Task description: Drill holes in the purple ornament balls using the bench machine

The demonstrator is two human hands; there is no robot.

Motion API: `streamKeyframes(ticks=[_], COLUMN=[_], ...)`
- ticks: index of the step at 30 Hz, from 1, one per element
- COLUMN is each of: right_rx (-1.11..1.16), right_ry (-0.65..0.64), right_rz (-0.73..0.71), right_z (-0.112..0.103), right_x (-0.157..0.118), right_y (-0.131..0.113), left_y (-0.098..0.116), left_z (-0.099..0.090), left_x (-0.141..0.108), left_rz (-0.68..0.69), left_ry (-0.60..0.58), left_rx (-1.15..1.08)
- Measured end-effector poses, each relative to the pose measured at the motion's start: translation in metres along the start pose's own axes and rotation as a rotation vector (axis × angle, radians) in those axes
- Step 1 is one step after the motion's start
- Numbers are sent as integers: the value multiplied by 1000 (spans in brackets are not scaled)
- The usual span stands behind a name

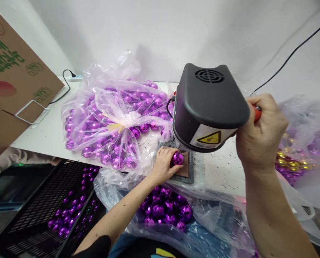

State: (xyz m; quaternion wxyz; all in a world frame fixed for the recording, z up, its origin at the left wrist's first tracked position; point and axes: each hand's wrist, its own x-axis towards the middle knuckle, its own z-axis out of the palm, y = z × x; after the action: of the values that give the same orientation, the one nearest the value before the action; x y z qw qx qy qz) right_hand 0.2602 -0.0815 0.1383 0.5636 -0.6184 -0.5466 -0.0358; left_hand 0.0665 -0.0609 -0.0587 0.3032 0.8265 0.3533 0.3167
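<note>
My left hand (165,162) is closed round a shiny purple faceted ball (178,158), held over a brown piece of board (183,168) on a grey mat (190,178). Above it stands a machine with a black housing (211,104), a round vent on top and a yellow warning label. My right hand (262,125) is wrapped round a red handle (257,113) at the machine's right side; most of the handle is hidden by the fingers. What lies under the housing cannot be seen.
A clear bag of purple balls (101,125) sits on the white table (224,172). More balls (165,208) lie in plastic at my lap. A black crate (28,208) is lower left, a cardboard box (20,79) upper left, and a bag with gold balls (291,161) right.
</note>
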Motion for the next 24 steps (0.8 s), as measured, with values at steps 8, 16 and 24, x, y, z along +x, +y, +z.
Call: streamKeyframes(ticks=[8,16,24], right_rx=[14,-161,-145], right_ry=[-33,153,39], right_rz=[37,-255,-322], right_z=[-1,-12,-15], right_x=[1,-56,-108], right_y=[3,16,28], left_y=[-2,3,0], left_z=[2,-3,-1], left_x=[3,4,3], left_rz=[-43,-49,-43], left_ry=[-85,-120,-113], left_rx=[-56,-36,-52])
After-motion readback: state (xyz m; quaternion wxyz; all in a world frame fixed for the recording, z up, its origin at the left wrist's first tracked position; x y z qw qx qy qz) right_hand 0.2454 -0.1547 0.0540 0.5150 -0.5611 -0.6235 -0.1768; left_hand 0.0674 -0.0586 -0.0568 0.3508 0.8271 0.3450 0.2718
